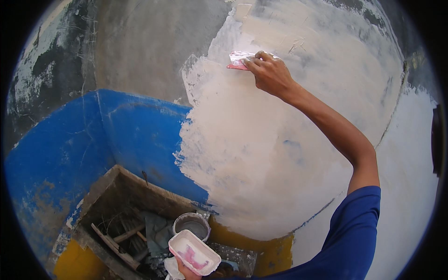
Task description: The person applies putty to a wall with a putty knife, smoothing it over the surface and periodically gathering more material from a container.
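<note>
My right hand, arm stretched out, grips a flat putty scraper with a red edge and white putty on its face. The blade lies against the wall, on the whitish coat of putty near its upper left border. Low in the view, my left hand holds up a white rectangular tub, its fingers mostly hidden beneath and behind it. Inside the tub is white putty with a pink smear. A pale cloth or bag hangs beside that hand.
Bare grey plaster and blue-painted wall border the putty on the left. Below stands a concrete trough with wood pieces and a dark cloth. A round bucket sits behind the tub.
</note>
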{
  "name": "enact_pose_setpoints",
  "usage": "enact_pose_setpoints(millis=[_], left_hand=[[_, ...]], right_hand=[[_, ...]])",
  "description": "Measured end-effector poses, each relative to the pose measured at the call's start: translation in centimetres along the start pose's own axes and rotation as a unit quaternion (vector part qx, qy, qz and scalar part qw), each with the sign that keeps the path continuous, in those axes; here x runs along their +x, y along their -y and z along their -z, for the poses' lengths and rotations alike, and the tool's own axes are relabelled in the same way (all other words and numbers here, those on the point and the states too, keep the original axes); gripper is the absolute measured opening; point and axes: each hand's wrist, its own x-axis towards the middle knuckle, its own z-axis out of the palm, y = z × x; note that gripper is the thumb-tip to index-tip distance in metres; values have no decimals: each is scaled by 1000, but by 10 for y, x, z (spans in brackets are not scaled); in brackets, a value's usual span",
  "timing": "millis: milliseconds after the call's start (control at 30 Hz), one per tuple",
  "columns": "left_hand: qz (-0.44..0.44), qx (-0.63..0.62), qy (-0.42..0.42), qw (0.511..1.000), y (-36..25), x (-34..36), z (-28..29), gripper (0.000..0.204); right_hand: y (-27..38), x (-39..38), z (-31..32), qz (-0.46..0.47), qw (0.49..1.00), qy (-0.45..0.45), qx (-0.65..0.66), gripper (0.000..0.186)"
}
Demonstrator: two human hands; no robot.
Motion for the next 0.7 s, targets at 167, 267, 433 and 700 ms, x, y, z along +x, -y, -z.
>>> enact_pose_setpoints(millis=[167, 267, 433, 700], left_hand=[[-19, -17, 30, 999, -7, 0, -20, 72], [65, -123, 4, 990, -12, 12, 23, 77], [77, -6, -54, 995, 2, 20, 49, 85], [51, -12, -67, 996, 1, 16, 53, 82]], right_hand=[[3, 23, 12, -66, 993, -47, 90, 31], [-24, 35, -5, -17, 990, -140, -24, 36], [25, 5, -41, 4, 1000, 3, -25, 40], [-144, 112, 40, -124, 963, -196, -137, 19]])
